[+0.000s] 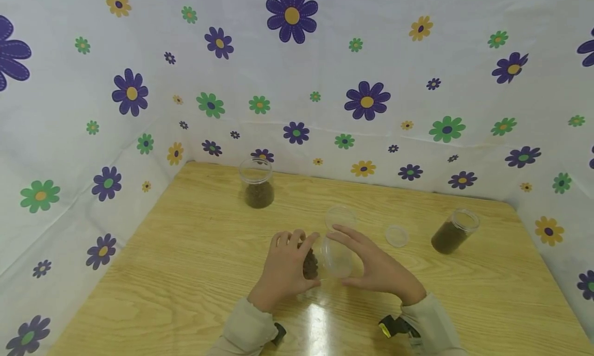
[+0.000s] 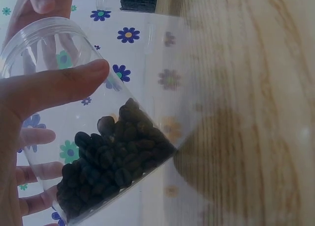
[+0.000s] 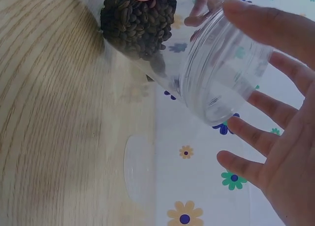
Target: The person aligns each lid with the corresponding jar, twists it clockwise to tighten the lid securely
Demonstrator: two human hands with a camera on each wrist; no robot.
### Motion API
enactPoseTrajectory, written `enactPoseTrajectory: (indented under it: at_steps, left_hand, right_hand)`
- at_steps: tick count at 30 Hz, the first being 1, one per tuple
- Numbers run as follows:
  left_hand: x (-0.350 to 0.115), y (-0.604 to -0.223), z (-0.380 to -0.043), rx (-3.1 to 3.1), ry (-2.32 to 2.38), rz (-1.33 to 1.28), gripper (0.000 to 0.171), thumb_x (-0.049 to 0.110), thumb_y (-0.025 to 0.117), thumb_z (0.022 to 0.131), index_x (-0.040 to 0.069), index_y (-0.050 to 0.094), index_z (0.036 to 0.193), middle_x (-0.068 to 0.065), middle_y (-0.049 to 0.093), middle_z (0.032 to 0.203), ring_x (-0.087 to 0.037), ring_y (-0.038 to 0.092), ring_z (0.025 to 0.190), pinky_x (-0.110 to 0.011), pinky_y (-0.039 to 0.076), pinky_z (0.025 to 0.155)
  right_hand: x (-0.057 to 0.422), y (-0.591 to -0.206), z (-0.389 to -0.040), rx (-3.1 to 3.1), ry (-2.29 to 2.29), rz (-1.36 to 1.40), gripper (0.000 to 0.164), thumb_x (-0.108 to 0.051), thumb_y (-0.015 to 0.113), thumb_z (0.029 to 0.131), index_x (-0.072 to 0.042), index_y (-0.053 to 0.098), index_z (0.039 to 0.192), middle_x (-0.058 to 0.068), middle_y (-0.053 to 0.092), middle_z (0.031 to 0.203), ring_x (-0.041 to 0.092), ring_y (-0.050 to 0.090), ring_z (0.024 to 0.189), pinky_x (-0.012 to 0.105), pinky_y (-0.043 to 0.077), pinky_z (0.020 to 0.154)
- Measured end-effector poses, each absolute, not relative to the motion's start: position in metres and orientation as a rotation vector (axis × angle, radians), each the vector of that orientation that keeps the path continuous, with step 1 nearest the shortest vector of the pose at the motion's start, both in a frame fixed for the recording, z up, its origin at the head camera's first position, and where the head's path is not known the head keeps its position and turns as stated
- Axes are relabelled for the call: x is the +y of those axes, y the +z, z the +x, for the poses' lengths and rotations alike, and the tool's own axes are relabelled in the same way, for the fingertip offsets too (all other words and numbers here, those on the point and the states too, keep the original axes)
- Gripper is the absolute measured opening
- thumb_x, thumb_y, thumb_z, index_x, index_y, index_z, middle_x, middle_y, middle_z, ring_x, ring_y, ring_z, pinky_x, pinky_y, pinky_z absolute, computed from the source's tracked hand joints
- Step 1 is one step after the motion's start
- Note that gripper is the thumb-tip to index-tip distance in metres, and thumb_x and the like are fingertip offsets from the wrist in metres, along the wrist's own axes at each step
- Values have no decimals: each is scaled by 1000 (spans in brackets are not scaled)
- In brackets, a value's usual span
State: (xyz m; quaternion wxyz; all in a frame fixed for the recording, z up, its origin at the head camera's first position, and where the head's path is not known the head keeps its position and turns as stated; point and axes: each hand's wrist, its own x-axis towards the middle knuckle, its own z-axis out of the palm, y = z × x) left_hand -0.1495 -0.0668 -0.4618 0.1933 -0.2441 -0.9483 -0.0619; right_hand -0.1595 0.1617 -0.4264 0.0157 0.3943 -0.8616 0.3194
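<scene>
A clear jar (image 2: 110, 105) with coffee beans (image 2: 118, 152) gathered toward its base leans at a slant close over the table. My left hand (image 1: 287, 265) grips the jar's body, its thumb across the side facing the left wrist camera and fingers round the far side. The open-looking, ringed mouth (image 3: 216, 73) faces my right hand (image 1: 378, 263). That hand spreads its thumb and extended fingers (image 3: 268, 105) around the mouth, with the thumb tip right at the rim in the right wrist view.
A clear jar with dark contents (image 1: 259, 193) stands at the back left; a narrower jar (image 1: 449, 236) with dark contents stands at right. A larger clear disc (image 1: 341, 217) and a smaller one (image 1: 397, 236) lie on the wooden table (image 1: 185, 273). Flower-printed cloth (image 1: 315, 67) encloses the table.
</scene>
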Motion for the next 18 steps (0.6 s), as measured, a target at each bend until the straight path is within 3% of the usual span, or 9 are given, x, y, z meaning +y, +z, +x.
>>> enactPoseTrajectory:
  at_steps: [7, 18]
  left_hand:
    - [-67, -463, -150, -2675, -216, -679, 98, 64, 82, 49, 21, 47, 131, -3, 52, 111, -24, 51, 96, -46, 43, 94]
    - [-67, -465, -151, -2660, -239, -680, 99, 64, 83, 48, 21, 48, 130, -3, 51, 110, -24, 50, 95, -46, 42, 93]
  right_hand:
    - [161, -428, -161, -2663, 964, 1270, 90, -8, 83, 67, -17, 37, 144, 10, 34, 149, 33, 34, 137, 51, 43, 100]
    - [162, -427, -160, -2749, 995, 1206, 85, -15, 81, 72, -18, 35, 144, 5, 35, 148, 29, 35, 137, 46, 45, 100]
